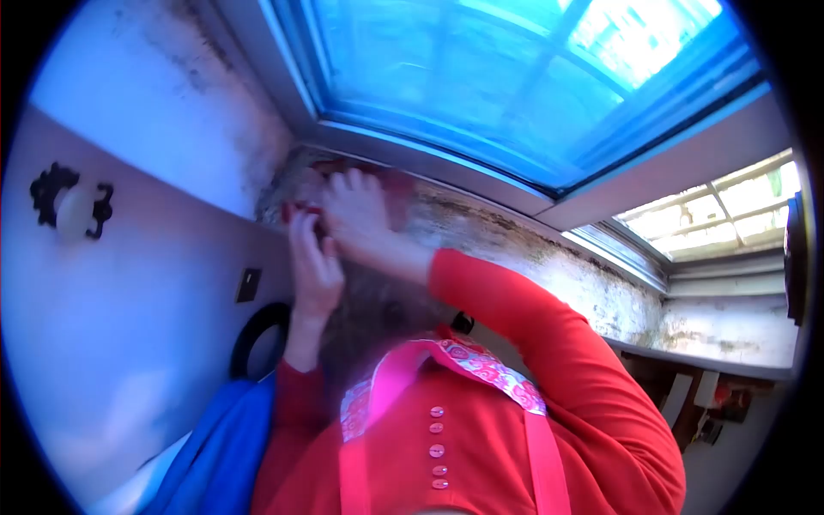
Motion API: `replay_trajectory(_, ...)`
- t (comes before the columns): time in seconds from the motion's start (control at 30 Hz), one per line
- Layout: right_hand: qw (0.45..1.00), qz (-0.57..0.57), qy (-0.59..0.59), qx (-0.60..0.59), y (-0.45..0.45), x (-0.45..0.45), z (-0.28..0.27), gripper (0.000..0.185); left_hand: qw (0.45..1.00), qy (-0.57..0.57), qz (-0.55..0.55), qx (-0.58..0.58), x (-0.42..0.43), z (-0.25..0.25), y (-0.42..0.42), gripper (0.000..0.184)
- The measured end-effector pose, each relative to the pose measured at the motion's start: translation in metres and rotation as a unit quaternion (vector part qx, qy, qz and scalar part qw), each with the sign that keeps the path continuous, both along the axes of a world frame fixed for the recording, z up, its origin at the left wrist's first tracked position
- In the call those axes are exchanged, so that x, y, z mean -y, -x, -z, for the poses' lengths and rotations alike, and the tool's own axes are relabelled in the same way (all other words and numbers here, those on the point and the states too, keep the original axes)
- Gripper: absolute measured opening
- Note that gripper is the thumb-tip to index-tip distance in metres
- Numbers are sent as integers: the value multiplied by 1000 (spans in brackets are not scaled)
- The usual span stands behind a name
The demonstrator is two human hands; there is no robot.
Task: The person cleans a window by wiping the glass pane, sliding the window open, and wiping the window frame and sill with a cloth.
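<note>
Below a window (429, 77), a right hand (356, 204) overlaps a blurred red object (398, 190), left hand (314, 270) alongside, both grips unclear.

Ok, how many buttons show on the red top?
5 buttons, in one column down the top's front: two above, one midway, two below. More may be hidden.

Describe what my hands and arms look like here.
Your left hand and right hand are bare, with no gloves. The left sleeve and right sleeve are plain red, ending on the forearms short of the wrists. Blur hides finer details.
</note>
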State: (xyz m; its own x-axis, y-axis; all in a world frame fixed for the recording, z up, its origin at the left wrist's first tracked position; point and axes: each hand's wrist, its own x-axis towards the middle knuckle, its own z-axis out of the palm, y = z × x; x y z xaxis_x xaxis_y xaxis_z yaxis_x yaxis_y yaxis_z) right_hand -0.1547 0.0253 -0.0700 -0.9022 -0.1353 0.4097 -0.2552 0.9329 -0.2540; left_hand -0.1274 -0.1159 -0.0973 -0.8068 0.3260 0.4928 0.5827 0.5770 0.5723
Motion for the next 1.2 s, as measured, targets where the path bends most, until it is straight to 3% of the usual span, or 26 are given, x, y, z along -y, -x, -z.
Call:
replay_trajectory(0.1, 995, 29, -11, 91, 49, 30, -2, 31, 999, 28, -28, -13, 25, 11, 49, 45)
replay_trajectory(0.17, 998, 52, -24, 36, 56, 35, 7, 33, 999, 11, -35, 5, 27, 4, 58, 40)
replay_trajectory(0.27, 999, 27, 15, 24, 44, 24, 2, 30, 994, 105, -43, 9, 30, -28, 57, 29)
replay_trajectory(0.37, 972, -11, 101, -211, -12, -6, -28, 28, 994, -1, -80, -70, 5, -77, 49, 23)
replay_trajectory(0.4, 974, -47, 104, -194, -33, -24, -41, 27, 987, 5, -77, -139, -2, -93, 54, 22)
replay_trajectory(0.43, 973, -95, 109, -180, -57, -44, -53, 26, 987, -28, -103, -118, -17, -110, 53, 22)
replay_trajectory(0.5, 978, -93, 8, -185, -103, -88, -75, 25, 980, -124, -102, -114, -39, -123, 72, 27)
replay_trajectory(0.53, 977, -46, -31, -205, -115, -109, -83, 25, 971, -117, -102, -183, -42, -118, 92, 32)
replay_trajectory(0.57, 984, -29, -84, -155, -132, -133, -106, 24, 968, -188, -97, -133, -55, -127, 97, 37)
replay_trajectory(0.63, 968, 14, -164, -191, -152, -172, -136, 26, 958, -223, -105, -145, -69, -131, 112, 46)
replay_trajectory(0.7, 941, 59, -271, -196, -164, -200, -155, 26, 954, -166, -156, -192, -73, -129, 129, 48)
replay_trajectory(0.8, 918, 72, -344, -184, -168, -230, -169, 20, 948, -181, -163, -203, -76, -118, 155, 47)
replay_trajectory(0.83, 918, 49, -347, -187, -169, -236, -174, 20, 951, -212, -163, -159, -78, -124, 151, 48)
replay_trajectory(0.9, 918, 6, -351, -186, -170, -243, -179, 19, 947, -206, -167, -183, -75, -127, 152, 50)
replay_trajectory(0.97, 911, 29, -368, -186, -167, -244, -176, 18, 942, -193, -185, -202, -68, -117, 165, 53)
replay_trajectory(1.03, 908, 25, -378, -176, -168, -247, -178, 19, 946, -250, -136, -158, -73, -118, 169, 54)
replay_trajectory(1.2, 903, 10, -382, -198, -180, -260, -179, 19, 952, -208, -131, -182, -75, -120, 166, 55)
